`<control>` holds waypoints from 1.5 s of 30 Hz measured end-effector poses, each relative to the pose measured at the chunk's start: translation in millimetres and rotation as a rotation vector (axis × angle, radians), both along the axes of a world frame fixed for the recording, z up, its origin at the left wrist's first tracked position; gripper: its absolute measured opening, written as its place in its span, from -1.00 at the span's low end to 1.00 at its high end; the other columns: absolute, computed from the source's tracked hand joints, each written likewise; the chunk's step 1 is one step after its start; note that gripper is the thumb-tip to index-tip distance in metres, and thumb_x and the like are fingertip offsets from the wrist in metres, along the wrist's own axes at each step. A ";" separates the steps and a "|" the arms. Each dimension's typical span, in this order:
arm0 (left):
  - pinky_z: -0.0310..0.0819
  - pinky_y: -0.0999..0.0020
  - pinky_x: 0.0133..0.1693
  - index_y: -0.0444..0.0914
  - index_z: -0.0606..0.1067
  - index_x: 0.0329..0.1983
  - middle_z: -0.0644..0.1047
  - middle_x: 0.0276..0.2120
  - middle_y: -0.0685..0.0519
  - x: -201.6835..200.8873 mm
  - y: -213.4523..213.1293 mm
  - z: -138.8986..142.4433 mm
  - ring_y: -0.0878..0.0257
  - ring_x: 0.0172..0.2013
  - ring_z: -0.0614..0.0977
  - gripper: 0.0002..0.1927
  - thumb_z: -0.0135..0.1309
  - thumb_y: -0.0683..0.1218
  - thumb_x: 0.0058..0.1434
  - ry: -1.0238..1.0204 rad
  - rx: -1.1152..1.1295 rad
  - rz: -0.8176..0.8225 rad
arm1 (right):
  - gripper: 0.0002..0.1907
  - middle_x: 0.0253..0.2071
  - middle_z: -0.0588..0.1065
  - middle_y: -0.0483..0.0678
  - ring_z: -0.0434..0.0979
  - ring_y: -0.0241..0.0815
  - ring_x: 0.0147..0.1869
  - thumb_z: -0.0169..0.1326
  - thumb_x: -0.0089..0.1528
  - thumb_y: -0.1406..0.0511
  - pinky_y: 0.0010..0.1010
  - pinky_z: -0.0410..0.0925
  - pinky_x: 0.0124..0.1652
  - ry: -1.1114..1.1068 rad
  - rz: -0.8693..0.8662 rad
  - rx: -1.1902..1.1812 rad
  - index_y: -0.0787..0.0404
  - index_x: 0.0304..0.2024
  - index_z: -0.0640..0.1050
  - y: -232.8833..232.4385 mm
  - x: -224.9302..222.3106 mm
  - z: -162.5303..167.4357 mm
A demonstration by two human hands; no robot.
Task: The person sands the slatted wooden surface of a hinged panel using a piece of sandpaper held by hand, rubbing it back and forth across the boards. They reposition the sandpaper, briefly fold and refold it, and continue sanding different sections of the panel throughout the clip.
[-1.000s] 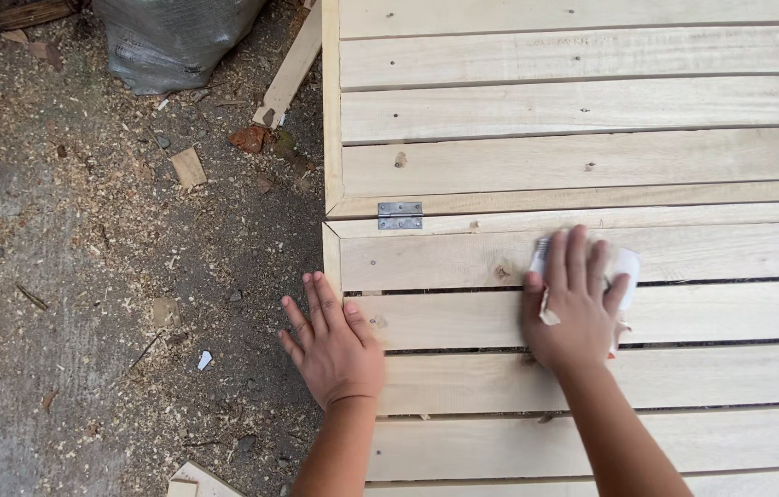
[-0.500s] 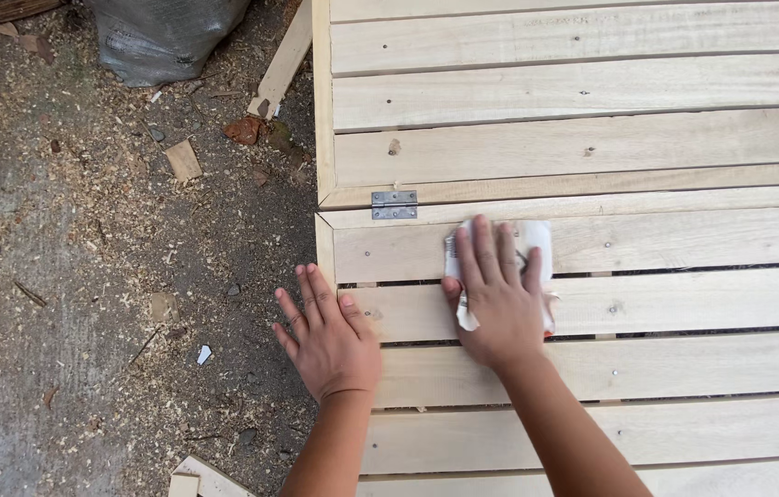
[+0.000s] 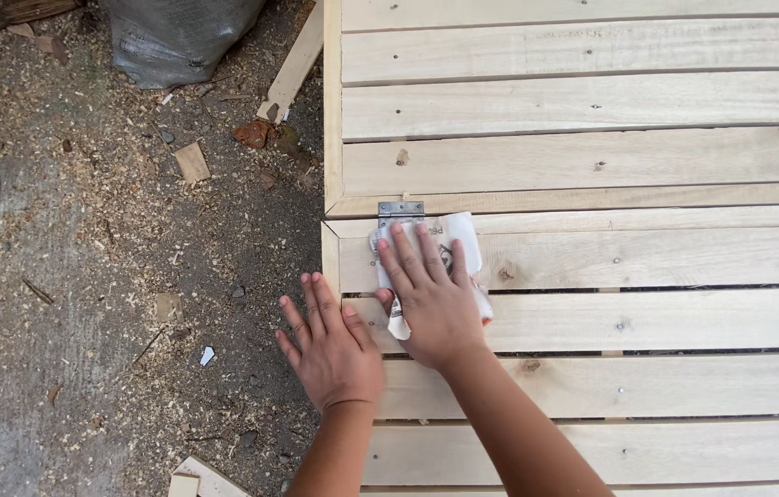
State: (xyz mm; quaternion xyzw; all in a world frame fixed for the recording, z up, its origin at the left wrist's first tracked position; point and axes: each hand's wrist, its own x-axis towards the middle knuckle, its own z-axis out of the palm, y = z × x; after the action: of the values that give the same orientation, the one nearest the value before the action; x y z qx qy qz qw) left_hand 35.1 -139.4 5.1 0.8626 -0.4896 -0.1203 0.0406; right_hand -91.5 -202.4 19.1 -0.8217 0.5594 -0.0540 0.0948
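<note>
Grey sack (image 3: 182, 37), top left

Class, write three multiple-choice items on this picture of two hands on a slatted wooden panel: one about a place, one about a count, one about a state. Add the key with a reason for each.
1. Where does the metal hinge sit?
A. just beyond the fingertips of the right hand
B. under the left hand
C. on the ground beside the grey sack

2. How many hands rest flat on the wooden panel?
A. none
B. one
C. two

3. How is the sheet of sandpaper held?
A. rolled in a fist
B. pressed flat under spread fingers
C. lying untouched

Key: 1 A, the hinge lies at the board joint above the fingertips. 2 C, both palms lie down. 3 B, the right hand covers it, fingers spread.
</note>
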 end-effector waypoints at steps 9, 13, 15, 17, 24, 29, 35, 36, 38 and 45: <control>-0.31 -0.14 0.38 -0.10 -0.10 0.56 -0.02 0.53 0.10 -4.4 3.3 -7.7 -0.05 0.48 -0.11 -0.35 -0.58 0.16 0.43 -0.117 0.014 -0.038 | -0.27 0.59 -0.24 0.13 -0.39 0.27 0.63 -0.58 0.43 -0.02 0.26 -0.44 0.39 -0.002 -0.738 0.093 0.23 0.54 -0.07 -13.8 -143.8 14.4; -0.30 -0.14 0.39 -0.10 -0.09 0.57 -0.01 0.54 0.11 -3.2 1.8 -4.4 -0.05 0.51 -0.11 -0.35 -0.58 0.17 0.45 -0.034 0.041 -0.008 | -0.28 0.57 -0.08 0.01 -0.22 0.15 0.62 -0.36 0.38 -0.01 0.26 -0.29 0.38 0.084 -0.162 -0.002 0.19 0.50 0.03 5.8 17.1 0.9; -0.32 -0.15 0.38 -0.10 -0.09 0.57 -0.02 0.53 0.11 -2.5 1.8 -1.0 -0.04 0.49 -0.12 -0.33 -0.57 0.18 0.43 0.002 0.041 -0.007 | -0.23 0.55 -0.05 0.01 -0.17 0.13 0.60 -0.30 0.31 -0.05 0.24 -0.26 0.39 -0.105 0.023 0.033 0.17 0.48 0.05 7.7 33.6 -1.8; -0.33 -0.15 0.37 -0.11 -0.09 0.57 -0.02 0.53 0.11 -1.3 0.4 1.1 -0.04 0.49 -0.12 -0.33 -0.57 0.18 0.43 -0.003 0.023 -0.009 | -0.30 0.58 -0.04 -0.05 -0.15 0.08 0.64 -0.32 0.38 0.01 0.19 -0.23 0.44 -0.019 0.033 0.055 0.11 0.52 0.05 6.0 -5.4 4.2; -0.32 -0.14 0.38 -0.12 -0.08 0.56 0.00 0.53 0.10 -6.0 1.9 -3.8 -0.06 0.49 -0.11 -0.35 -0.58 0.14 0.44 -0.076 0.001 -0.023 | -0.26 0.61 -0.26 0.12 -0.46 0.21 0.65 -0.57 0.42 -0.03 0.15 -0.45 0.45 -0.002 -0.787 0.121 0.20 0.55 -0.08 -14.7 -168.9 28.8; -0.31 -0.14 0.38 -0.11 -0.09 0.57 -0.01 0.53 0.11 -4.6 3.8 -0.8 -0.04 0.49 -0.12 -0.34 -0.58 0.14 0.43 -0.048 0.016 -0.014 | -0.25 0.57 -0.14 0.12 -0.24 0.19 0.61 -0.32 0.29 0.08 0.22 -0.31 0.39 0.104 -0.263 0.060 0.21 0.50 0.01 12.4 -18.0 -5.2; -0.31 -0.13 0.38 -0.12 -0.10 0.57 -0.02 0.54 0.13 -4.4 1.7 3.5 -0.04 0.50 -0.12 -0.34 -0.57 0.14 0.42 -0.018 0.031 -0.023 | -0.33 0.58 -0.05 0.09 -0.17 0.27 0.61 -0.36 0.40 -0.03 0.26 -0.27 0.42 0.047 -0.165 0.027 -0.06 0.54 0.08 6.4 -59.3 -0.7; -0.31 -0.13 0.38 -0.12 -0.10 0.57 -0.02 0.54 0.13 -5.1 2.3 2.4 -0.04 0.50 -0.12 -0.34 -0.57 0.13 0.43 -0.031 0.025 -0.022 | -0.32 0.58 -0.11 0.16 -0.25 0.32 0.63 -0.43 0.41 -0.05 0.30 -0.31 0.39 0.064 -0.322 0.057 0.03 0.53 0.05 -7.6 -94.0 11.8; -0.31 -0.13 0.38 -0.13 -0.10 0.57 -0.02 0.53 0.11 -5.2 4.3 -0.6 -0.05 0.49 -0.11 -0.34 -0.57 0.13 0.43 -0.060 0.021 -0.039 | -0.25 0.59 -0.24 0.22 -0.39 0.32 0.62 -0.51 0.40 -0.07 0.26 -0.43 0.40 0.022 -0.614 0.108 0.13 0.55 -0.04 -27.3 -153.8 37.1; -0.25 -0.15 0.38 -0.13 -0.09 0.57 0.02 0.53 0.08 -5.0 3.5 -2.2 -0.07 0.49 -0.08 -0.34 -0.54 0.14 0.44 -0.035 0.010 -0.027 | -0.28 0.59 -0.08 0.02 -0.21 0.18 0.63 -0.29 0.32 0.13 0.28 -0.34 0.40 0.178 -0.228 -0.004 0.16 0.52 0.05 11.4 -51.6 -3.4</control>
State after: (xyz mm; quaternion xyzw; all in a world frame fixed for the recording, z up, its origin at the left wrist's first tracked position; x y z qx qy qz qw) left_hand 30.0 -135.9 2.9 0.8581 -0.5012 -0.1083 0.0259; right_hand -143.1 -191.0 15.7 -0.7546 0.6552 0.0077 0.0365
